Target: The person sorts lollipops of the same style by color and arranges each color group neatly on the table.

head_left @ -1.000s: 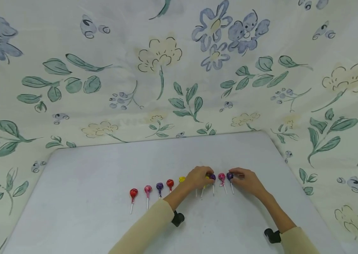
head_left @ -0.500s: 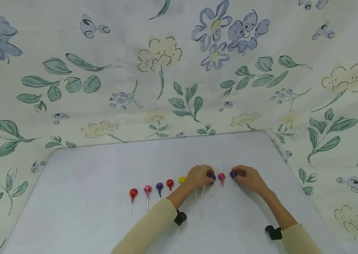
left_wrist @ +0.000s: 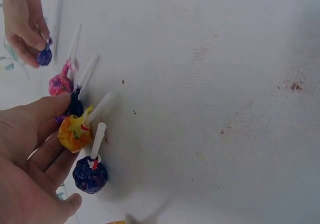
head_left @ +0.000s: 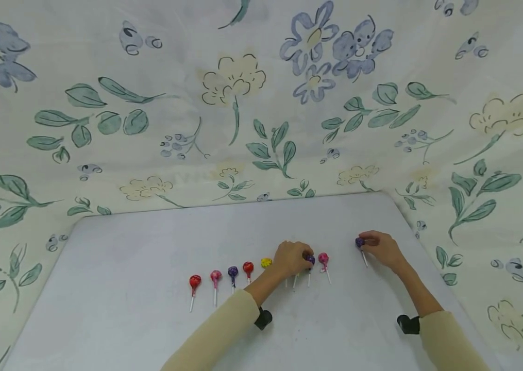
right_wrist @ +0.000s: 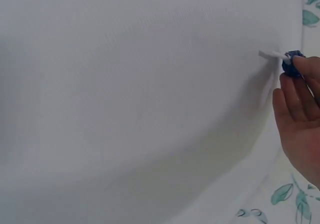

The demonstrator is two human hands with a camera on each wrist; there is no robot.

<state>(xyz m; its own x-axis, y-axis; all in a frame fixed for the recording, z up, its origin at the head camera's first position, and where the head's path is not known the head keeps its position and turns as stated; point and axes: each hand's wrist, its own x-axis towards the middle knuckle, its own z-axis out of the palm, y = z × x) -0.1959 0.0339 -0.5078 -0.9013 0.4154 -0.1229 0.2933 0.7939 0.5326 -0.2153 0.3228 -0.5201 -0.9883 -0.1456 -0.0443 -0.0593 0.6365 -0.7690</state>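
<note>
Toward the right side of the table, my right hand (head_left: 384, 250) pinches a purple lollipop (head_left: 359, 242) by its wrapped head; its white stick points toward me. My left hand (head_left: 291, 257) pinches another purple lollipop (left_wrist: 75, 106) between thumb and fingers, in the row. A pink lollipop (head_left: 323, 257) lies just right of it. In the left wrist view, a yellow lollipop (left_wrist: 75, 136) and a dark blue-purple lollipop (left_wrist: 90, 175) lie under the left palm, in front of the fingers. The left hand and forearm hide part of the row in the head view.
Farther left, the row holds a red lollipop (head_left: 195, 281), a pink lollipop (head_left: 216, 276), a purple lollipop (head_left: 233, 271), a second red lollipop (head_left: 248, 267) and a yellow lollipop (head_left: 266, 263). The white table (head_left: 117, 309) meets a flowered cloth (head_left: 173, 170) behind.
My right hand has carried its purple lollipop right and away from me, leaving the pink one's side. My left hand has stayed at nearly the same spot.
</note>
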